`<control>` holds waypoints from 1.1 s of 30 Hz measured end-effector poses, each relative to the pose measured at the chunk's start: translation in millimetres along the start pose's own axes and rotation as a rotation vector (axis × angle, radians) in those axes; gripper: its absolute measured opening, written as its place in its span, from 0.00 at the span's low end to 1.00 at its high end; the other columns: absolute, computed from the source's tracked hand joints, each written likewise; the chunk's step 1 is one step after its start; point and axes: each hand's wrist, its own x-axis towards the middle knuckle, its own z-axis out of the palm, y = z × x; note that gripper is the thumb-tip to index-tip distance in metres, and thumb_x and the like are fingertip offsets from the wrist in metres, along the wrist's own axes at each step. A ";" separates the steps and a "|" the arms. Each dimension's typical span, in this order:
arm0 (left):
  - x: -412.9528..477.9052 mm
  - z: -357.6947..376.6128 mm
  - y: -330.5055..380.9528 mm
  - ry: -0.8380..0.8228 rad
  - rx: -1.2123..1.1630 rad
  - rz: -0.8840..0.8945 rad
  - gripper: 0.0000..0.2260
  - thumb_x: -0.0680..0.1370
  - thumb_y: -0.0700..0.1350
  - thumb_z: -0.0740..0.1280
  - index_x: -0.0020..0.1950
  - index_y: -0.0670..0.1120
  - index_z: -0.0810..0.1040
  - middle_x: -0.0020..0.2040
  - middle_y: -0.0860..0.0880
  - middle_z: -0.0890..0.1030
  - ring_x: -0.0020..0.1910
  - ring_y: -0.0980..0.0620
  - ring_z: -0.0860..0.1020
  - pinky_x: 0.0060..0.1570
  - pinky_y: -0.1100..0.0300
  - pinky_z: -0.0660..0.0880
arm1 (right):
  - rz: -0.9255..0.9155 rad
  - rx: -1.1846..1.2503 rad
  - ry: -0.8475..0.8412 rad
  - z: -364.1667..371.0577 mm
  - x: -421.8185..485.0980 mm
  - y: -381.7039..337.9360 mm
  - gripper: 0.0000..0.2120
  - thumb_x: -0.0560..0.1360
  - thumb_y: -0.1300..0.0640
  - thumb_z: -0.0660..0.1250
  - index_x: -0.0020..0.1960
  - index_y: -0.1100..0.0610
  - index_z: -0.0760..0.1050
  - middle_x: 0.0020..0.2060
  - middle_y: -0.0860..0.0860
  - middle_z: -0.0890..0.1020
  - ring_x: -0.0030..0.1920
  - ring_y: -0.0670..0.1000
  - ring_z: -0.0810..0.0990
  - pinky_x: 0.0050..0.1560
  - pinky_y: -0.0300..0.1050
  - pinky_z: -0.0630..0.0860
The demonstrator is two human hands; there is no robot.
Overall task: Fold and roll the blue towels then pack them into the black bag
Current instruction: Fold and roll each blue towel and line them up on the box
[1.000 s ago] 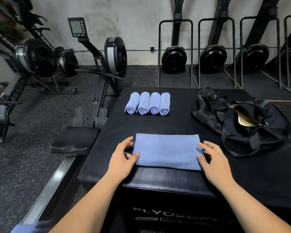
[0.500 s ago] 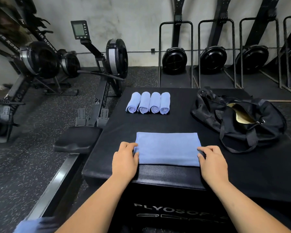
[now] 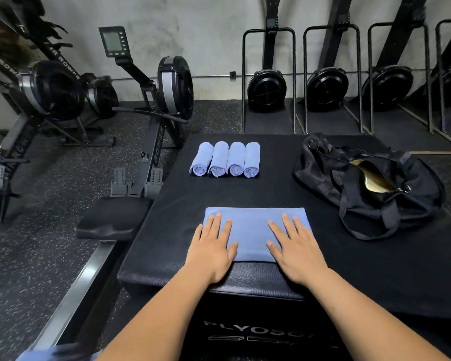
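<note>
Folded blue towel (image 3: 253,227) pressed flat at the front of the black tabletop (image 3: 271,194).
The left grip (image 3: 211,247) and the right grip (image 3: 297,250) are both released, with straight fingers lying on the towel's two ends. Four rolled blue towels (image 3: 225,160) sit side by side at the back. The black bag (image 3: 370,194) lies open on the right.

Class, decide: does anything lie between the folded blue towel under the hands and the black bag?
Nothing visible does. Only bare black box top separates the folded towel from the black bag; the four rolled towels lie farther back, off that path.
</note>
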 end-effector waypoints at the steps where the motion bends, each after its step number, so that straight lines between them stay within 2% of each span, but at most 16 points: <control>1: 2.3 -4.1 4.6 -0.003 0.021 -0.016 0.31 0.86 0.60 0.44 0.87 0.51 0.44 0.86 0.43 0.40 0.85 0.45 0.37 0.82 0.44 0.39 | 0.025 0.013 -0.022 -2.9 2.4 -4.8 0.41 0.76 0.27 0.28 0.85 0.41 0.42 0.85 0.51 0.41 0.84 0.56 0.37 0.83 0.56 0.43; 3: 10.7 -14.3 19.8 0.025 0.022 -0.039 0.30 0.85 0.58 0.45 0.86 0.48 0.47 0.86 0.40 0.43 0.85 0.43 0.39 0.82 0.42 0.38 | 0.062 0.039 -0.022 -10.1 10.9 -17.2 0.33 0.83 0.33 0.40 0.85 0.42 0.44 0.85 0.51 0.40 0.84 0.56 0.37 0.83 0.57 0.42; 4: 16.5 -18.3 27.2 0.051 -0.005 -0.031 0.30 0.85 0.57 0.45 0.86 0.47 0.49 0.86 0.40 0.43 0.85 0.42 0.40 0.82 0.43 0.39 | 0.050 0.042 -0.001 -12.4 16.8 -22.7 0.32 0.84 0.34 0.42 0.85 0.43 0.45 0.85 0.50 0.40 0.84 0.56 0.37 0.83 0.58 0.42; 8: 30.0 -9.5 25.8 0.023 -0.098 0.043 0.31 0.86 0.62 0.46 0.87 0.52 0.45 0.86 0.46 0.39 0.84 0.45 0.37 0.82 0.46 0.37 | -0.070 0.029 -0.016 -8.9 33.8 -25.0 0.41 0.75 0.27 0.32 0.85 0.41 0.44 0.84 0.47 0.38 0.84 0.53 0.35 0.83 0.57 0.39; 12: 30.4 5.6 13.8 0.060 -0.087 0.038 0.33 0.84 0.67 0.43 0.86 0.55 0.42 0.85 0.49 0.35 0.83 0.48 0.33 0.82 0.48 0.36 | -0.060 0.058 0.037 -0.2 32.1 -9.2 0.36 0.79 0.25 0.40 0.84 0.37 0.45 0.84 0.44 0.38 0.83 0.49 0.34 0.83 0.54 0.37; 17: 37.6 11.6 14.7 0.062 -0.068 0.004 0.38 0.78 0.70 0.35 0.86 0.55 0.41 0.85 0.46 0.34 0.83 0.43 0.32 0.82 0.43 0.39 | -0.004 0.038 0.055 3.3 34.9 -11.7 0.37 0.78 0.24 0.38 0.84 0.35 0.44 0.84 0.43 0.38 0.83 0.50 0.34 0.82 0.59 0.39; 21: 33.3 7.0 18.8 0.058 -0.042 -0.044 0.38 0.78 0.71 0.36 0.86 0.56 0.41 0.85 0.44 0.35 0.83 0.40 0.33 0.82 0.41 0.39 | 0.041 0.037 0.047 3.1 31.4 -13.9 0.39 0.75 0.23 0.37 0.84 0.35 0.43 0.84 0.44 0.38 0.83 0.52 0.33 0.82 0.62 0.38; 23: 25.9 5.2 21.8 0.104 -0.041 -0.121 0.37 0.80 0.70 0.39 0.86 0.55 0.46 0.86 0.40 0.40 0.84 0.39 0.37 0.82 0.41 0.40 | 0.074 0.037 0.046 1.8 29.0 -16.2 0.40 0.75 0.22 0.36 0.84 0.35 0.42 0.84 0.46 0.37 0.83 0.53 0.33 0.81 0.63 0.37; 25: 16.0 5.2 23.4 0.222 -0.076 -0.183 0.34 0.82 0.67 0.44 0.85 0.53 0.57 0.85 0.37 0.52 0.85 0.39 0.47 0.82 0.42 0.44 | 0.117 0.032 0.041 -0.4 25.2 -18.6 0.40 0.75 0.22 0.36 0.84 0.36 0.42 0.84 0.47 0.36 0.83 0.54 0.33 0.81 0.64 0.37; 28: 6.0 8.9 21.0 0.424 -0.103 -0.116 0.28 0.84 0.59 0.52 0.80 0.47 0.70 0.81 0.39 0.66 0.83 0.40 0.59 0.81 0.40 0.52 | 0.243 0.042 -0.005 -1.8 18.2 -28.2 0.40 0.77 0.23 0.37 0.84 0.38 0.41 0.84 0.50 0.34 0.83 0.57 0.32 0.80 0.66 0.37; 31: 5.9 9.3 20.2 0.488 -0.134 -0.017 0.24 0.85 0.55 0.54 0.78 0.47 0.72 0.81 0.44 0.68 0.83 0.43 0.60 0.81 0.41 0.55 | 0.323 0.038 -0.053 -7.3 16.7 -39.3 0.38 0.79 0.26 0.39 0.84 0.41 0.40 0.83 0.53 0.33 0.82 0.61 0.31 0.79 0.69 0.38; 33: 7.8 9.6 18.8 0.475 -0.166 -0.018 0.24 0.84 0.54 0.54 0.78 0.48 0.72 0.81 0.46 0.68 0.83 0.45 0.60 0.81 0.43 0.55 | 0.141 -0.001 0.009 -13.2 19.6 -35.2 0.36 0.80 0.28 0.39 0.84 0.40 0.43 0.84 0.51 0.37 0.83 0.60 0.34 0.80 0.66 0.41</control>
